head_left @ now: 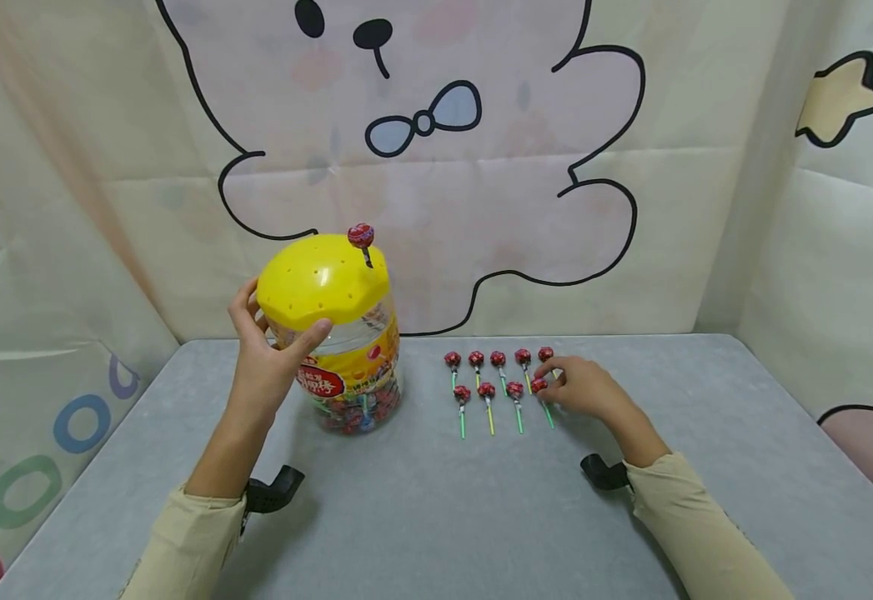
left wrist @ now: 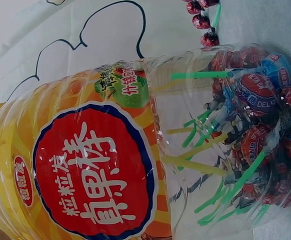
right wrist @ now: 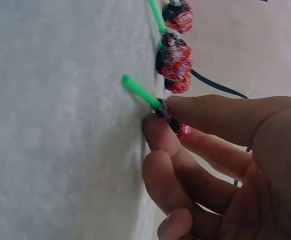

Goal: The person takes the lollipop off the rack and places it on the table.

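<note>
My left hand (head_left: 259, 371) grips the upper part of a clear plastic candy jar (head_left: 361, 358) with a yellow lid (head_left: 316, 283), thumb on the near side and fingers round the far left. Through the jar's lower wall show many wrapped lollipops (left wrist: 255, 92) with green and yellow sticks. One lollipop (head_left: 361, 236) stands upright in the lid. At the right end of the front row, my right hand (head_left: 586, 387) pinches a red-wrapped lollipop (right wrist: 140, 91) between thumb and forefinger, just below its head. Its green stick points toward me, close over the table.
Several more red lollipops lie in two rows beside the jar, a back row (head_left: 498, 359) and a front row (head_left: 487, 390), sticks toward me. They rest on a grey-covered table (head_left: 436, 517). Behind it hangs a cloth backdrop (head_left: 496, 208) with a cartoon print.
</note>
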Available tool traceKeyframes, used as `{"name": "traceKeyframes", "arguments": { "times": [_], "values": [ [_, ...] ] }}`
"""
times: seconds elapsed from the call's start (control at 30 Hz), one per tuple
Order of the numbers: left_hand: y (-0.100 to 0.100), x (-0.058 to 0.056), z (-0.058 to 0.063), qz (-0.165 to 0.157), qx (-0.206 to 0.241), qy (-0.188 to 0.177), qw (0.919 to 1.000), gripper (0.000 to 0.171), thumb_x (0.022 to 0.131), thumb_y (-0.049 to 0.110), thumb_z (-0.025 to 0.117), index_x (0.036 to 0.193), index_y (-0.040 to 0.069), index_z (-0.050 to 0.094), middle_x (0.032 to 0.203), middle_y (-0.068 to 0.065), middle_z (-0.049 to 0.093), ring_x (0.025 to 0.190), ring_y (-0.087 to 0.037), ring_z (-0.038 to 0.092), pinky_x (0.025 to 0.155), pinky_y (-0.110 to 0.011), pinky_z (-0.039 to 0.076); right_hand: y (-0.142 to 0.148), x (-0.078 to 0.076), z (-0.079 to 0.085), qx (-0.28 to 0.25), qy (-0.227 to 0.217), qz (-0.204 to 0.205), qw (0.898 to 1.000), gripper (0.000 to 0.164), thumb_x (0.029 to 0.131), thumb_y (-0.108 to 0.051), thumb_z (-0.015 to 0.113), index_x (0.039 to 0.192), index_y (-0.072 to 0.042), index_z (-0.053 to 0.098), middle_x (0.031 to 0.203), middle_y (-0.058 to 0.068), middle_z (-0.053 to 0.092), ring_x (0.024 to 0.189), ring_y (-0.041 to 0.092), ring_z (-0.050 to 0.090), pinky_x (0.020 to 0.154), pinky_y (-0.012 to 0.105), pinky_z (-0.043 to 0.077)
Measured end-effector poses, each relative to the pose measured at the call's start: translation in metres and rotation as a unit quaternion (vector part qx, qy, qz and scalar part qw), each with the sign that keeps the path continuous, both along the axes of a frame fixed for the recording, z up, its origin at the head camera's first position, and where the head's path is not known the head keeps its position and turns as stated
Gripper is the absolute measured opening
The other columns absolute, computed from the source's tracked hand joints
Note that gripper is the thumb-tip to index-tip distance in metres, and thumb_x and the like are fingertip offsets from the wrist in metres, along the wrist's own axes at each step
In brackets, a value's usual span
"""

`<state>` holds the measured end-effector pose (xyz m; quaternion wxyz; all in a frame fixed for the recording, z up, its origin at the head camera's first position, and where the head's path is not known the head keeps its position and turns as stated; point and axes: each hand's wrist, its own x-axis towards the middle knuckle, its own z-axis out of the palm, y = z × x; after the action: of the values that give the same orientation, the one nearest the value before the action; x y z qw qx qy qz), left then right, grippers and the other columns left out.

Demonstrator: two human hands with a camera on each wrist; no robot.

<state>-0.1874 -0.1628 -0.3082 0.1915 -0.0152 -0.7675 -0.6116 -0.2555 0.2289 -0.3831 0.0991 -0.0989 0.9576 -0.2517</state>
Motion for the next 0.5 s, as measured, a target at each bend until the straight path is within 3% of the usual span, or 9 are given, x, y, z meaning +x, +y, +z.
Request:
{"name": "traceKeyframes", "arguments": {
  "times": [0.3, 0.4, 0.5],
  "values": [
    [-0.006, -0.002, 0.004, -0.004, 0.012, 0.004, 0.9999, 0.090, 0.090, 0.026, 0.073, 0.151, 0.031, 0.007, 0.154, -0.002, 0.017, 0.140, -0.025, 0.026, 0.116, -0.057, 0.034, 0.002, 0.001, 0.009, 0.022, 0.006, 0.003, 1.000, 0.037, 0.092, -0.026, 0.070, 0.124, -0.008, 0.063, 0.097, 0.012, 0.068, 0.074, 0.019, 0.059, 0.059, 0.030, 0.044],
    [-0.012, -0.003, 0.004, -0.020, 0.043, 0.014, 0.9988, 0.081, 0.093, 0.022, 0.068, 0.151, 0.027, 0.011, 0.153, 0.000, 0.021, 0.141, -0.023, 0.026, 0.117, -0.054, 0.030, -0.002, 0.009, 0.022, 0.028, 0.041, 0.008, 0.999, 0.040, 0.095, -0.029, 0.066, 0.129, -0.010, 0.060, 0.104, 0.013, 0.071, 0.084, 0.022, 0.064, 0.063, 0.031, 0.047],
    [-0.018, -0.004, 0.002, -0.043, 0.065, 0.018, 0.9968, 0.077, 0.095, 0.021, 0.064, 0.152, 0.026, 0.012, 0.154, 0.001, 0.022, 0.144, -0.021, 0.024, 0.118, -0.054, 0.024, -0.021, 0.020, 0.042, -0.016, 0.081, 0.030, 0.996, 0.040, 0.097, -0.031, 0.064, 0.132, -0.014, 0.058, 0.111, 0.011, 0.072, 0.096, 0.025, 0.067, 0.069, 0.035, 0.053]
  ]
}}
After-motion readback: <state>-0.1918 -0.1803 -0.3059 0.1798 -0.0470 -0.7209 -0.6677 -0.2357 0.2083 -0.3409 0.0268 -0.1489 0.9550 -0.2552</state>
